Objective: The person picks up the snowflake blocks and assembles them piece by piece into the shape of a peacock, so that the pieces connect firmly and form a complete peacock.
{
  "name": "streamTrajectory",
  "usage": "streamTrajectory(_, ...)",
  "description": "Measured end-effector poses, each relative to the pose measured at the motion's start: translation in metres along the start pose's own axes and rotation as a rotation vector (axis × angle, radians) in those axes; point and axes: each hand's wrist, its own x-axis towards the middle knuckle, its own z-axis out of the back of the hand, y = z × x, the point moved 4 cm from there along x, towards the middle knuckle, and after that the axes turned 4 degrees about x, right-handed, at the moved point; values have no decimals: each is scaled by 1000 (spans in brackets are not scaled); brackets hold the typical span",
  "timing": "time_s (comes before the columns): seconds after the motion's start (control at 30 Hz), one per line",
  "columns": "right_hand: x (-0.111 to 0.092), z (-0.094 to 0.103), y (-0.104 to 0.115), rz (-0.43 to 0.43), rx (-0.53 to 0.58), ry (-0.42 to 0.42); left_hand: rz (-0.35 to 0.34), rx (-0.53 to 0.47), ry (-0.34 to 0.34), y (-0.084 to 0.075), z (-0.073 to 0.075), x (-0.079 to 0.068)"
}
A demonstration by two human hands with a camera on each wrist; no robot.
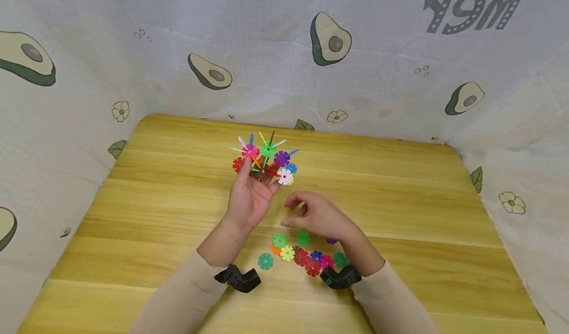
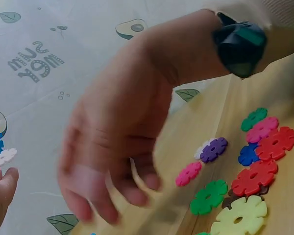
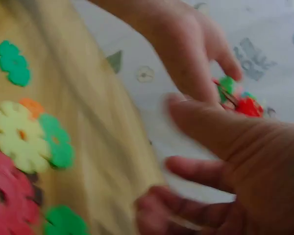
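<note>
My left hand [image 1: 251, 203] holds up a cluster of interlocked plastic snowflake discs [image 1: 268, 149], its thumb in front and fingers behind. Pink, green, purple, white, red and blue discs fan out from it. My right hand [image 1: 320, 216] hovers to the right of the left palm, fingers loosely bent, with nothing visible between them. Seen from the left wrist, that right hand [image 2: 108, 142] hangs in the air, blurred, beside the loose discs. In the right wrist view the left hand [image 3: 181, 44] partly hides the cluster.
Loose snowflake discs lie on the wooden table [image 1: 155, 215] below the hands, among them a yellow disc [image 1: 287, 253], a green disc [image 1: 303, 238] and a red disc [image 1: 313, 268]. Some overlap. An avocado-print cloth [image 1: 266, 52] hangs behind the table and at its sides.
</note>
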Motion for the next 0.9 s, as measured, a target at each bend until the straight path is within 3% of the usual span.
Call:
streamTrajectory(0.1,-2,-23,3,35,-258,146,14,-20,-10,1,2,0)
streamTrajectory(0.17,-3,-34,5,60,-354,183,26,-22,-17,2,2,0)
streamTrajectory(0.4,-4,-42,7,60,-397,176,20,-20,-63,6,5,-1)
streamTrajectory(0.53,-1,-30,3,60,-339,143,-16,8,-69,9,6,1)
streamTrajectory(0.63,0,-14,1,62,-263,67,-18,7,-78,10,5,1)
streamTrajectory(0.77,-2,12,3,87,-85,-150,0,-20,-115,12,6,0)
streamTrajectory(0.9,-5,27,6,173,151,-351,10,-11,-103,14,6,0)
